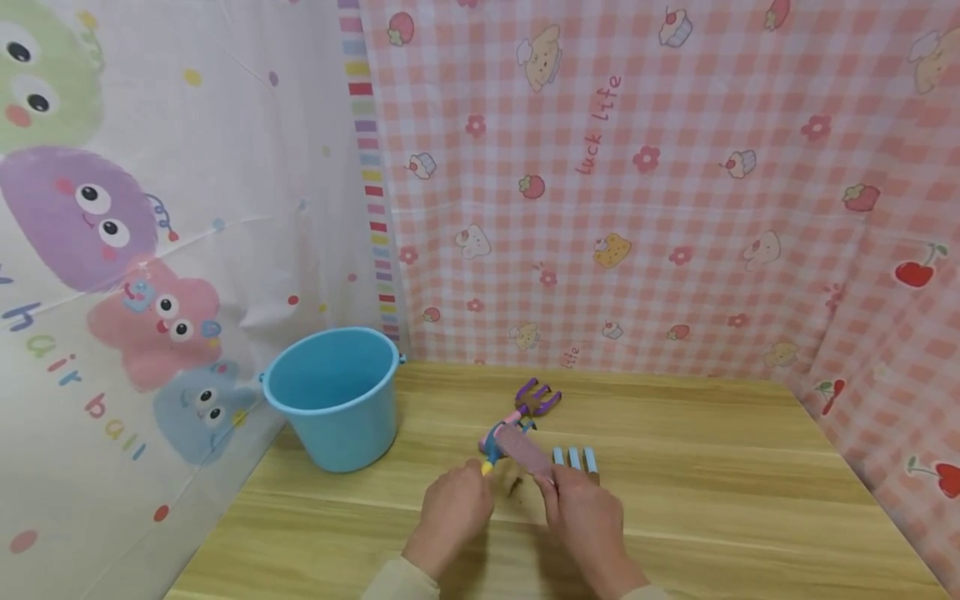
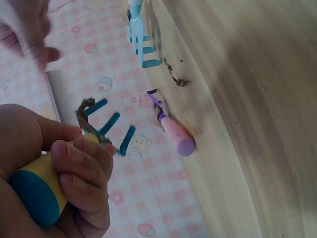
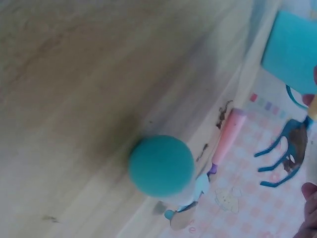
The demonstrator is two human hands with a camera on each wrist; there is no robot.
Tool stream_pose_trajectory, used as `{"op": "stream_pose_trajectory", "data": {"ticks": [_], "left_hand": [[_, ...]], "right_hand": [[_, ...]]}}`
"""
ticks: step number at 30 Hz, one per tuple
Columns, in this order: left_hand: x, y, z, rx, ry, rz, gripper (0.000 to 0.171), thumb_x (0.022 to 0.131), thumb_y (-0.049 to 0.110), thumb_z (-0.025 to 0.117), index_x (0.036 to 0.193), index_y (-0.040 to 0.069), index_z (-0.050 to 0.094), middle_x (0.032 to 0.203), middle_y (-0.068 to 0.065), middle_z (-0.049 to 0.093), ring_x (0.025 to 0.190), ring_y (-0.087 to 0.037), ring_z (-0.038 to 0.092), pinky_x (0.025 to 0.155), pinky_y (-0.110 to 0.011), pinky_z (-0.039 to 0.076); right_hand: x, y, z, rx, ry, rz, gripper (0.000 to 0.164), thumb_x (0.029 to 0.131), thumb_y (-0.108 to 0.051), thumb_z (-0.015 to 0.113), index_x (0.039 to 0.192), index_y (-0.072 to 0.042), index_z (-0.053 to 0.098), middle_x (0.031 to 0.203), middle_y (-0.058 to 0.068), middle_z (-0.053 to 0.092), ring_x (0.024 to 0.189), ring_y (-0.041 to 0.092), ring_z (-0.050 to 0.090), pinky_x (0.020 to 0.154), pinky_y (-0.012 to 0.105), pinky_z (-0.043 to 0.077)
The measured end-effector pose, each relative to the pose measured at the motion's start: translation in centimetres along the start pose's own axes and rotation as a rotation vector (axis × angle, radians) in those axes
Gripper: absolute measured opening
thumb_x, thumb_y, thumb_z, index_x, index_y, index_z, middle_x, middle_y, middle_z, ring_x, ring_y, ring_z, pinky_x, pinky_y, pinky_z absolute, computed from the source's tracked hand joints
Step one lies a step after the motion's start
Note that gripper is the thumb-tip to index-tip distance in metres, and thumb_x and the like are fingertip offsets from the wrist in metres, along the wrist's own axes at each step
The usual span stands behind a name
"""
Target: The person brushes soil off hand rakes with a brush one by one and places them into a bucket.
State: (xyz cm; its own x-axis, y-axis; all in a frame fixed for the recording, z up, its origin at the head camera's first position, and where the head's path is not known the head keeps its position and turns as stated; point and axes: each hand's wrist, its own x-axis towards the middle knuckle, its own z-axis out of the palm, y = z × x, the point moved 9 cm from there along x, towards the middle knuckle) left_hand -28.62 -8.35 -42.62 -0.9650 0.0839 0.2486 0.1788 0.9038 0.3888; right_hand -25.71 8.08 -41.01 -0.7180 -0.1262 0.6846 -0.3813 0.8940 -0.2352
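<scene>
It's yellow and teal on this rake (image 2: 48, 169), dusty pink on the flat piece (image 1: 525, 450), pink and purple on the fork (image 2: 175, 135), pale blue on the other rake (image 2: 139, 37), sky blue on the bucket (image 1: 348, 433), strawberry-dotted pink-and-white checks across the cloth (image 1: 570, 225), yellowish wood grain along the surface (image 1: 720, 483)!

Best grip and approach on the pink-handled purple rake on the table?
Likely the middle of the pink handle, from above and the person's side: it's rounded and points that way; the purple tines point away. In the head view, the yellow-handled blue rake in the left hand overlaps it, so move that first.
</scene>
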Motion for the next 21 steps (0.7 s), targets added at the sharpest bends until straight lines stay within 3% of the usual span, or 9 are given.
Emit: {"op": "stream_pose_trajectory", "data": {"ticks": [6,13,21], "left_hand": [[0.03,-0.01,-0.2,0.013,0.032,0.006,0.022,0.096,0.014,0.057,0.077,0.003,0.052,0.058,-0.006,0.046,0.048,-0.021,0.048,0.044,-0.039,0.041],[0.2,-0.26,-0.19,0.016,0.031,-0.01,0.023,0.096,0.015,0.058,0.077,0.003,0.051,0.058,-0.007,0.046,0.049,-0.022,0.049,0.043,-0.039,0.04],[0.26,-0.78,-0.14,0.036,0.022,-0.045,0.023,0.097,0.016,0.058,0.08,0.002,0.052,0.059,-0.007,0.046,0.049,-0.021,0.049,0.044,-0.038,0.042]], "right_hand": [[-0.6,-0.05,0.6,-0.023,-0.054,0.016,0.026,0.087,-0.028,0.076,0.073,-0.014,0.059,0.059,-0.003,0.056,0.041,0.01,0.045,0.035,0.031,0.034],[-0.7,0.0,0.14,-0.032,0.017,0.008,0.029,0.085,-0.028,0.077,0.07,-0.013,0.057,0.055,-0.002,0.052,0.039,0.013,0.045,0.035,0.032,0.033],[-0.74,0.59,-0.05,-0.023,0.015,0.037,0.026,0.086,-0.029,0.076,0.072,-0.015,0.058,0.054,-0.004,0.051,0.039,0.013,0.045,0.035,0.032,0.031]]}}
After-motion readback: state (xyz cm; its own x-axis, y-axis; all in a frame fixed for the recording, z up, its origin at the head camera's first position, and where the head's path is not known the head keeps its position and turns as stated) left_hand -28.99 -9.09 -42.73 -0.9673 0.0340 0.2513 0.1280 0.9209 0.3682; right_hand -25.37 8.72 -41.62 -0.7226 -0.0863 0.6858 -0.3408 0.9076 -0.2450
